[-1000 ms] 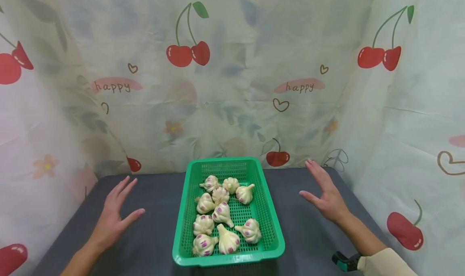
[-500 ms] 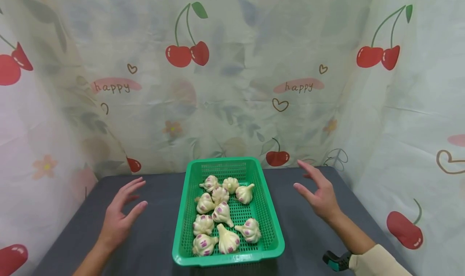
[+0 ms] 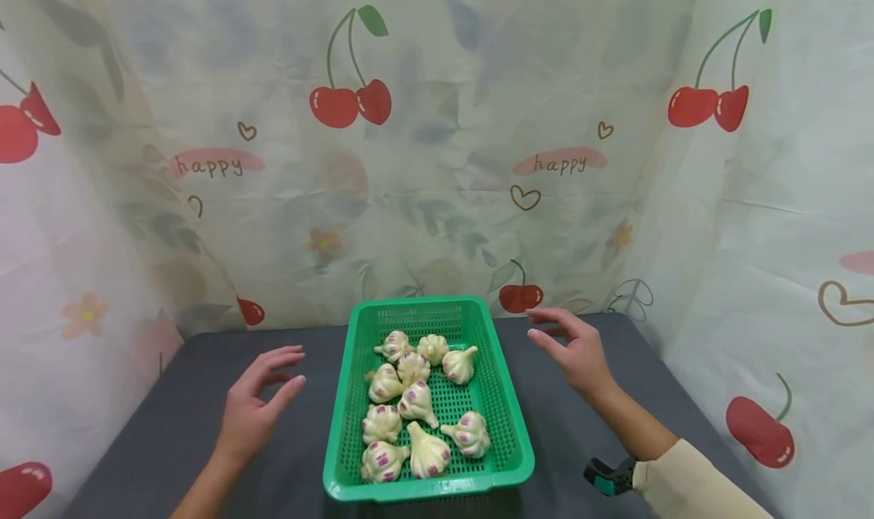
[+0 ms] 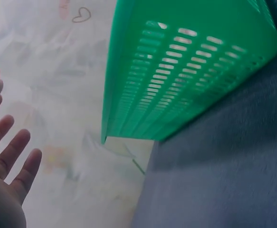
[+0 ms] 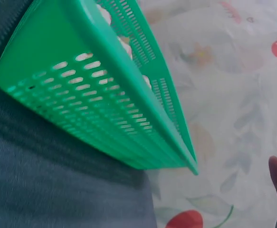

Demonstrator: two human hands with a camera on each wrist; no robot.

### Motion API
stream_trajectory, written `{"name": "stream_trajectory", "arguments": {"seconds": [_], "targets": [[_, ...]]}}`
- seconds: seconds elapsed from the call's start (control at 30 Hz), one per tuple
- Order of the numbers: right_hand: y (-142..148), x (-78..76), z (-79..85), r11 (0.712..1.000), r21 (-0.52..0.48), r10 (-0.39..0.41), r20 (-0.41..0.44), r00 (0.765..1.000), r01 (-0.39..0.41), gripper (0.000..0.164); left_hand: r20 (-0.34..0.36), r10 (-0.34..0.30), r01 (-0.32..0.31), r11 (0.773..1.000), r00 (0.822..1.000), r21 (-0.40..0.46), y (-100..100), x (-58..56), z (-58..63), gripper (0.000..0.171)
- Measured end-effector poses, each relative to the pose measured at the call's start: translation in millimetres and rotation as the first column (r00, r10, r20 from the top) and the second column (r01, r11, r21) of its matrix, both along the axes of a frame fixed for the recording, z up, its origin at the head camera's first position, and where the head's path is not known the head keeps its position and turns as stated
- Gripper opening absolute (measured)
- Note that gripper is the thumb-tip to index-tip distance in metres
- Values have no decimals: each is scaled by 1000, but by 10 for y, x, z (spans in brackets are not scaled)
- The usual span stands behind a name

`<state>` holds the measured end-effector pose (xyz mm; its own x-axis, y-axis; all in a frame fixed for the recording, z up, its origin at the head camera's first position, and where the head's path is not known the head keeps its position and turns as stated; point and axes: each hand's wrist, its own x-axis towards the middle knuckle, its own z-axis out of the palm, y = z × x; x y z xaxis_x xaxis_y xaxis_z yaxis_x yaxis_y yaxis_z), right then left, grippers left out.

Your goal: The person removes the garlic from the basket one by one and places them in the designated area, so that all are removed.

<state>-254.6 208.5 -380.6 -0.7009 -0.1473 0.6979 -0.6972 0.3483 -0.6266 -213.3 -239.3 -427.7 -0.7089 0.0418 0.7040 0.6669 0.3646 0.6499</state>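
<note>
A green plastic basket (image 3: 509, 397) with slotted walls stands on the dark table in the head view. Several white garlic bulbs (image 3: 429, 451) with purple marks lie inside it, mostly toward its left and front. My left hand (image 3: 256, 409) hovers left of the basket, fingers loosely bent and holding nothing. On the other side, my right hand (image 3: 576, 352) is held in the air near the basket's right rim, thumb and fingers apart, also holding nothing. Both wrist views show the basket's slotted side wall (image 4: 176, 71) with the hand's spread fingers at the frame edge.
The dark table (image 3: 293, 466) extends on both sides of the basket. A patterned curtain (image 3: 423, 162) with cherries hangs behind and along both sides. A thin looped wire (image 3: 631, 299) shows by the back right corner. A dark band (image 3: 608, 477) sits at the right sleeve.
Both hands have moved inward toward the basket, the left one rightward and the right one leftward. Their fingers have bent a little more. The basket and the garlic have stayed put.
</note>
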Motion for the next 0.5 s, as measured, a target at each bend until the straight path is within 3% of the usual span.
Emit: {"name": "stream_trajectory", "arguments": {"seconds": [0.1, 0.23, 0.37, 0.43, 0.5], "targets": [[-28, -101, -59, 1000, -2, 17, 121, 993, -17, 31, 12, -5, 5, 1000, 1000, 20, 58, -24, -47, 35], [-93, -178, -44, 998, 21, 56, 276, 959, -64, 33, 26, 1, -2, 999, 1000, 42, 157, -21, -66, 32], [-166, -224, -19, 992, 52, 89, 345, 934, -114, 36, 63, 19, -22, 999, 998, 42, 293, 72, 18, 28], [-206, -234, -1, 990, 58, 96, 363, 927, -125, 36, 108, 36, -41, 998, 994, 43, 339, 85, 2, 27], [-235, -253, -8, 989, 58, 102, 370, 923, -133, 37, 146, 44, -52, 997, 988, 51, 350, 51, -89, 29]]}}
